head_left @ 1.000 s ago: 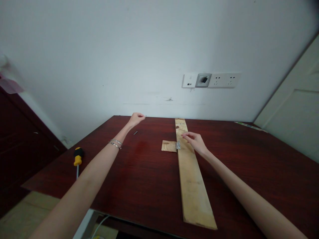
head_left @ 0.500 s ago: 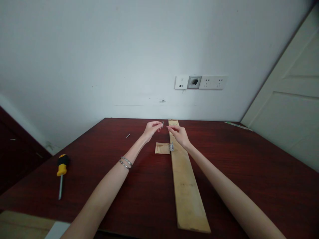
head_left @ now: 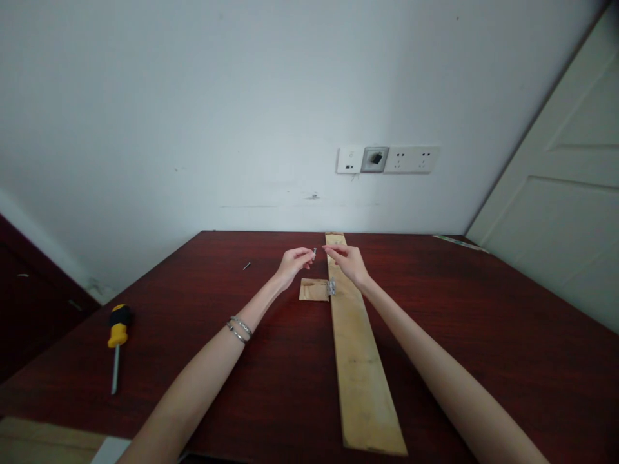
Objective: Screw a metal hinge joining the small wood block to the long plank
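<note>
- Desk (head_left: 261, 393): one, dark red, far edge along the wall (head_left: 242, 116).
- Left hand (head_left: 294, 263): raised over the desk toward the far edge, left of the board; thumb and fingers pinch a screw.
- Screw (head_left: 314, 252): small, metallic, roughly upright at the left fingertips, head uppermost, clear of the board.
- Right hand (head_left: 351, 263): over the far part of the board, thumb and fingertips drawn together, pointing at the screw; whether anything lies between them cannot be told.
- Board (head_left: 365, 367): long, pale wood, laid from near the far edge to near the front edge.
- Hinge (head_left: 331, 287): metal, at the board's left side, in its far half.
- Block (head_left: 313, 290): short, pale wood, left of the board, meeting the hinge.
- Second screw (head_left: 246, 265): lying loose, left of the left hand, toward the far left corner.
- Screwdriver (head_left: 117, 338): black and yellow handle, near the left edge, tip toward the front edge.
- Strip (head_left: 459, 243): thin, patterned, at the far right corner.
- Bracelets (head_left: 239, 328): silver-coloured, on the left wrist.
- Sockets (head_left: 410, 159): white, wall-mounted, above the far edge.
</note>
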A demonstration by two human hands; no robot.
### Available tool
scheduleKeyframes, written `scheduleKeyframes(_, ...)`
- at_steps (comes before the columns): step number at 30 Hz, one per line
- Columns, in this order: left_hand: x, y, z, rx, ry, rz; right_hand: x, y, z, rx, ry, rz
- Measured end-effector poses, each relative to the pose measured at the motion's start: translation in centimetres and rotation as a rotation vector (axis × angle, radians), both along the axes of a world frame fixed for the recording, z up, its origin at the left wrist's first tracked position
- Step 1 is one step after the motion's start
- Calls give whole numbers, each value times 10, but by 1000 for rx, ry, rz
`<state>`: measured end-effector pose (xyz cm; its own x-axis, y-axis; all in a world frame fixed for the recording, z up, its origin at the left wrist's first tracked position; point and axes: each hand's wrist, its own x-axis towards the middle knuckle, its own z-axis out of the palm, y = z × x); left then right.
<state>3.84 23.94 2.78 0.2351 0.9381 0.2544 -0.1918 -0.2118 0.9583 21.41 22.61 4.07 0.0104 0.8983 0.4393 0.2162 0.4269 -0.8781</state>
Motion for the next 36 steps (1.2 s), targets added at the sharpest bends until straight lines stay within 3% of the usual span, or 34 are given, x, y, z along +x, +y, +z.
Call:
scheduleKeyframes(10,1,-8,-1,-11,-11,-7,-5,-7,0,-43,-35,94)
scheduleKeyframes(36,4,-14,1,-60,0,-83,-4,-11,4,-74,10,118)
